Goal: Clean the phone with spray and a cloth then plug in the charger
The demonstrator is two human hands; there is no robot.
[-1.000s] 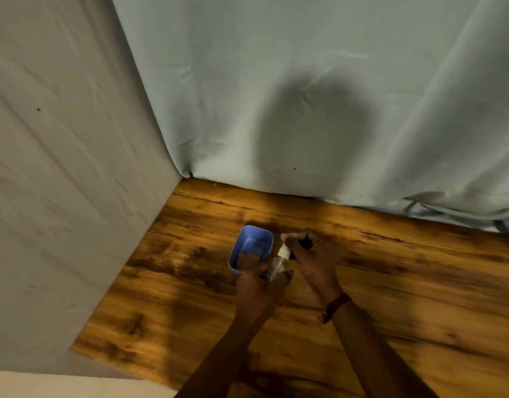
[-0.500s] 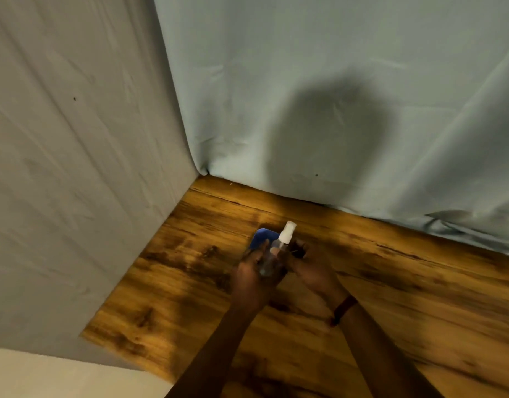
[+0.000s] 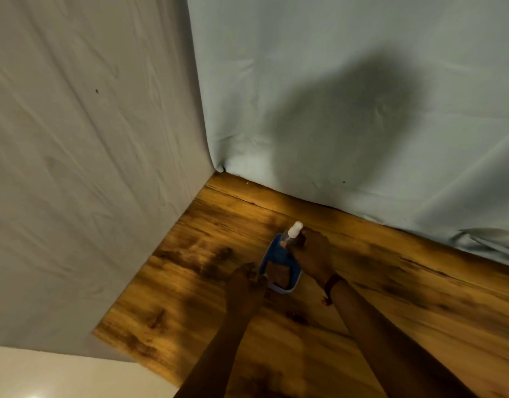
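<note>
Closest to me, two bare arms reach out over the brown wooden worktop with dark streaks in its grain. Down past the worktop's near left edge there is a pale cream surface.

The left hand sits on the worktop, right at the near left corner of a small blue plastic tub. Its fingers are dark and blurry there, so I cannot tell if they hold the rim or only touch it. Inside the tub lies a flat brown square thing. I cannot tell what it is.

The right hand has a thin red band on its wrist. Its fingers are curled tight around a small clear plastic spray bottle with a white cap. The spray bottle is tilted, cap up and away from the person, and it is over the far end of the tub.

Farther back, a wrinkled grey cloth hangs on the left, and a pale blue cloth hangs behind the worktop. The two meet in the corner. A big dark round shadow falls on the blue cloth.
</note>
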